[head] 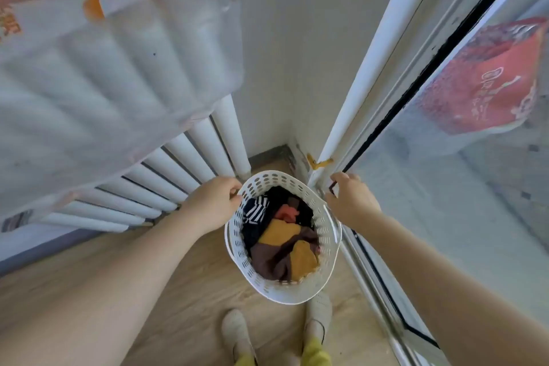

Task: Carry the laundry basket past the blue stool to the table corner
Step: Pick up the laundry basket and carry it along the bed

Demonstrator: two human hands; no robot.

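Left hand (212, 202) pinching the rim and right hand (352, 197) loosely curled just beside the laundry basket (325, 230), floor corner by the radiator (178, 157); I'm judging pickup underway, needing right grip, then lift.

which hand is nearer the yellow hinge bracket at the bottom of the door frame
Right. The right hand is just below and right of the yellow bracket, beside the frame. The left hand is across the laundry basket, at its left rim.

White radiator (178, 163), wood floor (184, 291), glass door (445, 202), pale corner walls.
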